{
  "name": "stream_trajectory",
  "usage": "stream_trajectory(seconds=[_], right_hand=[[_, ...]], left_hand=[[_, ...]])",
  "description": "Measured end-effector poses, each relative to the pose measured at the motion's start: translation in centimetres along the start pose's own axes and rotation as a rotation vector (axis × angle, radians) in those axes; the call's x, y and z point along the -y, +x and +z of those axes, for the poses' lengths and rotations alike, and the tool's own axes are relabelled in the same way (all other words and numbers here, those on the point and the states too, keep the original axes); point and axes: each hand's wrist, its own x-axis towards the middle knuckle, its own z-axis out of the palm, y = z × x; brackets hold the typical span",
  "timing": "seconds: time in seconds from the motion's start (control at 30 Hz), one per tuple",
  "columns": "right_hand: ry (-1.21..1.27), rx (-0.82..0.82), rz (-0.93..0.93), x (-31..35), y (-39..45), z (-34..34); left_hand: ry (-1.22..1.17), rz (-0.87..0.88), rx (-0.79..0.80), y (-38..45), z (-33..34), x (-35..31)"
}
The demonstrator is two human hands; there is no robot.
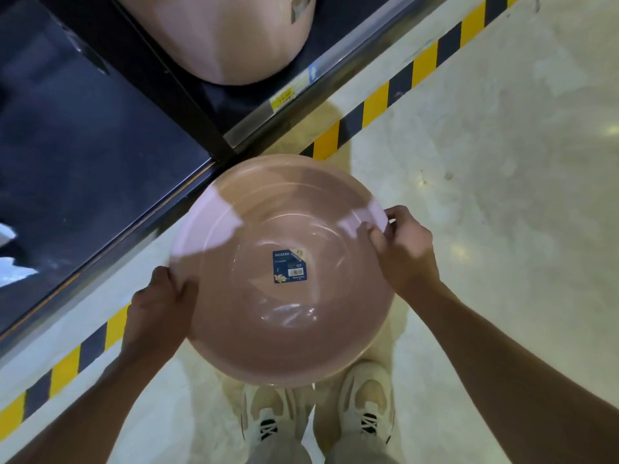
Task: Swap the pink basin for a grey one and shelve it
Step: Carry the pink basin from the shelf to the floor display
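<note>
I hold a round pink basin (264, 313) level above my feet, its inside facing up. A blue label (288, 266) is stuck to its bottom. My left hand (160, 306) grips the rim on the left side. My right hand (403, 252) pinches the rim on the right, thumb inside. No grey basin is in view.
A dark shelf (100, 155) runs along the left, with a black upright post (187, 95). A pink stack of basins (231, 38) stands on the shelf at the top. Yellow-black hazard tape (398, 92) lines the floor by the shelf. My shoes (365, 406) are below.
</note>
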Motion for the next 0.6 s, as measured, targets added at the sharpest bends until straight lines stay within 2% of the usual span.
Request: stream_trajectory(seconds=[0.1,0.23,0.43,0.53,0.6], right_hand=[[0.066,0.029,0.059,0.1,0.2,-0.1],[0.056,0.058,0.052,0.5,1.5,0.0],[0.035,0.048,0.058,-0.6,2.7,1.3],[-0.044,-0.049,-0.008,-1.1,2.2,2.3],[-0.182,-0.158,-0.074,-1.3,1.8,2.7]], left_hand=[[-0.062,0.011,-0.037,-0.4,0.0,-0.1],[-0.075,0.002,0.021,0.9,0.2,-0.7],[0.022,0.081,0.004,1.9,1.3,-1.2],[0.036,0.104,-0.005,1.8,1.6,-0.9],[0.062,0.079,0.025,2.2,1.6,-0.6]])
